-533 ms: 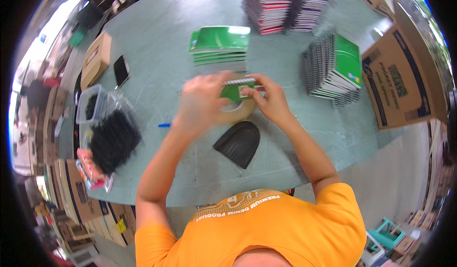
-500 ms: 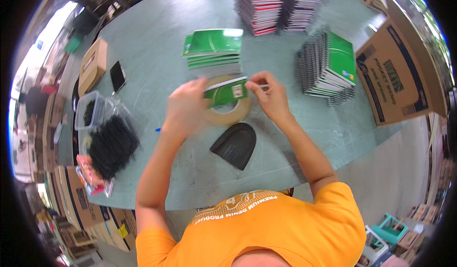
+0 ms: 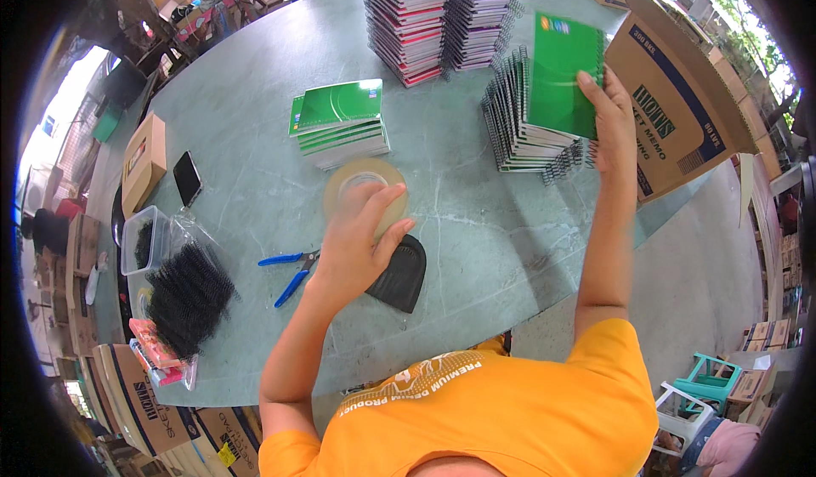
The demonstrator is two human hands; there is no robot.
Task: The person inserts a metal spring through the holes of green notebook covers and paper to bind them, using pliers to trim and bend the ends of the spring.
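My right hand [image 3: 614, 116] grips a green spiral notebook [image 3: 561, 77], thumb on its cover, over the right-hand stack of green notebooks [image 3: 527, 141]. The held notebook overlaps that stack; whether they touch I cannot tell. Slightly blurred, my left hand [image 3: 353, 252] hovers over a tan tape roll [image 3: 365, 166], its thumb and index finger apart and nothing seen in it. Beneath that hand, a black rounded pad [image 3: 406, 277] is partly hidden. Blue-handled cutters [image 3: 293, 288] lie just left of it. Beyond the roll sits another pile of green notebooks [image 3: 340, 111].
Tall stacks of spiral notebooks [image 3: 408, 31] stand at the back. An open cardboard box [image 3: 671, 128] is at the right. On the left are black plastic coils [image 3: 191, 286], a clear tub [image 3: 146, 239], a phone [image 3: 188, 178] and a small brown box [image 3: 143, 162].
The green notebook left the tape roll, where both hands were at it, and moved right and away in my right hand. My left hand stayed near the roll. The cutters have come into sight.
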